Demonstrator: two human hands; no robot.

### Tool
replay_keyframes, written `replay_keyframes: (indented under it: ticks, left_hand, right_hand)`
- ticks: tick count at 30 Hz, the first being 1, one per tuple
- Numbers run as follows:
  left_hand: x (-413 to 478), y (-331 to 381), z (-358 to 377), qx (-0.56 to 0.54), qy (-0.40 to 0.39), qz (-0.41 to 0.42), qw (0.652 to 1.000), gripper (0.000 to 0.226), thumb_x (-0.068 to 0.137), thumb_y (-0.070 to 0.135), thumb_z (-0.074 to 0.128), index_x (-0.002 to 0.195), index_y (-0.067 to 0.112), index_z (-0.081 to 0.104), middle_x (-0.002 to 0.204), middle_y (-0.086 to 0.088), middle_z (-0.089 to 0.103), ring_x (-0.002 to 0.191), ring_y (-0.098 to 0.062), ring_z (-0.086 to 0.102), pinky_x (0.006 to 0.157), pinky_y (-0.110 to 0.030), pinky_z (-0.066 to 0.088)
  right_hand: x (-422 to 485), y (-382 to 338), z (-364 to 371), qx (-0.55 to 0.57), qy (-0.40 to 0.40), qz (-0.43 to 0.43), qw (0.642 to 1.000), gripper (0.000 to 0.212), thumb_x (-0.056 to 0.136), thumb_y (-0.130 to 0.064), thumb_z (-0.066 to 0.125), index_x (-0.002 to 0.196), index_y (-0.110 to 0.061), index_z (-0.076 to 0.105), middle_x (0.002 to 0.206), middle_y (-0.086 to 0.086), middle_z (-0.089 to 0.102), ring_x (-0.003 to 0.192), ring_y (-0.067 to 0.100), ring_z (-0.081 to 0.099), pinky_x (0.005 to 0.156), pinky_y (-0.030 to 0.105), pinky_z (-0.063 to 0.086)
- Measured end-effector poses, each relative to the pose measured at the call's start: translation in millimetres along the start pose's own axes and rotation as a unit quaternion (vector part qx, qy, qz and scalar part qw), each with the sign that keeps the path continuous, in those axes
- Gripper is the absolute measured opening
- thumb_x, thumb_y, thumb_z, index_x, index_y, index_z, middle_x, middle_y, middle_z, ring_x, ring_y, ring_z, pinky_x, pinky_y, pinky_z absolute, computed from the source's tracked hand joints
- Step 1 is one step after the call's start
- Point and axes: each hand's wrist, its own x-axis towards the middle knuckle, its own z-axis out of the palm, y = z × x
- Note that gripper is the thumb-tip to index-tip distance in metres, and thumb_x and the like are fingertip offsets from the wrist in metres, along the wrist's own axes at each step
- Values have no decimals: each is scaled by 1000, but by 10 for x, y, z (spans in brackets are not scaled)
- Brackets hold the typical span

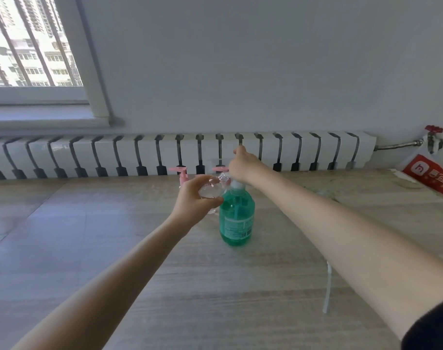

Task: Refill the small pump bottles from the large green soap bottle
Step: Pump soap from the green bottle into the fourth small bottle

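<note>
A white radiator (164, 152) runs along the wall behind the wood-grain bench (114, 248), and the task's things are gathered at the far middle of that bench, within reach of both outstretched arms. The large green soap bottle (236, 221) stands upright on the bench, still mostly full, its white pump collar just under the right hand (243, 164). That hand sits over the pump head, probably to press soap out, but its fingers are hidden behind its own back, so I cannot tell whether it grips the head or only bears down on it. The left hand (195, 198) is wrapped around a small clear bottle (211, 189), lifted off the bench and tilted so that its open threaded neck points toward the green bottle's pump (a sensible way to catch the stream without a funnel). The small bottle looks empty or nearly so, which suggests the filling has barely begun. Behind the hands, two pink pump heads (178, 171) (219, 169) show near the radiator; what they stand on is mostly hidden. A red printed bag (427, 175) hangs at the far right.
</note>
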Motion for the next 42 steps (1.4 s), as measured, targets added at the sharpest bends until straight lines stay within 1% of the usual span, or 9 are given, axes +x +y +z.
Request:
replay_keyframes:
  ticks: [6, 12, 15, 19, 24, 28, 34, 38, 42]
  left_hand:
    - [-53, 26, 1, -1, -26, 7, 1000, 40, 80, 2, 70, 117, 15, 59, 114, 6, 59, 117, -14, 53, 98, -32, 49]
    - [-14, 80, -53, 21, -9, 8, 1000, 42, 77, 3, 73, 115, 17, 60, 116, 4, 60, 115, -12, 55, 100, -33, 47]
    - [1, 112, -73, 30, 1, 7, 1000, 44, 75, 0, 74, 112, 20, 60, 111, 6, 61, 112, -11, 55, 100, -32, 45]
    - [11, 135, -96, 40, 3, 6, 999, 49, 75, -1, 74, 120, 14, 60, 107, 10, 59, 109, -8, 54, 100, -31, 45]
    - [37, 129, -82, 52, 0, 17, 999, 51, 74, 0, 75, 121, 12, 60, 113, 3, 62, 112, -12, 55, 102, -37, 44]
    - [38, 82, -63, 47, 2, 12, 999, 51, 74, 1, 75, 121, 10, 60, 117, 0, 62, 114, -14, 55, 103, -40, 45]
    - [36, 7, -45, 35, -4, 5, 999, 55, 73, 0, 75, 125, 7, 58, 123, -5, 61, 116, -16, 55, 103, -39, 45]
    - [11, 12, -35, 22, -3, 3, 1000, 51, 74, -1, 75, 121, 10, 59, 116, 0, 61, 114, -15, 55, 101, -39, 47]
    - [5, 32, -33, 18, -8, 0, 1000, 53, 74, -1, 74, 124, 9, 58, 121, -2, 60, 109, -12, 55, 92, -26, 49]
  right_hand:
    - [-15, -7, -29, 6, -3, 18, 1000, 56, 94, -8, 39, 147, -6, 20, 145, 17, 36, 124, 30, 44, 92, 36, 40]
    - [5, -98, -133, -33, 9, -8, 999, 64, 89, -8, 41, 146, -5, 11, 115, 16, 48, 95, 28, 54, 65, 33, 44]
    - [17, -115, -118, -46, 0, -15, 999, 57, 92, -7, 40, 143, -2, 14, 91, 11, 48, 72, 19, 49, 50, 28, 35]
    - [35, -122, -117, -56, 4, -28, 998, 57, 92, -10, 40, 143, -4, 14, 126, 21, 43, 90, 28, 50, 58, 32, 37]
    - [80, -80, -86, -39, -8, -18, 999, 64, 91, -7, 42, 146, -10, 11, 127, 21, 43, 89, 26, 54, 57, 31, 41]
    - [96, -46, -25, -26, -13, -4, 1000, 63, 94, -7, 37, 149, -15, 9, 144, 19, 30, 107, 30, 52, 75, 35, 45]
    - [102, -25, 32, -31, -10, 12, 999, 62, 93, -6, 39, 148, -15, 13, 143, 18, 33, 109, 30, 50, 80, 35, 45]
    - [64, -35, 22, -31, -6, 17, 999, 63, 92, -8, 42, 148, -15, 15, 143, 18, 32, 112, 32, 49, 87, 38, 45]
    - [39, -40, 20, -22, -2, 14, 1000, 65, 92, -7, 44, 149, -13, 13, 142, 19, 34, 112, 32, 50, 81, 35, 44]
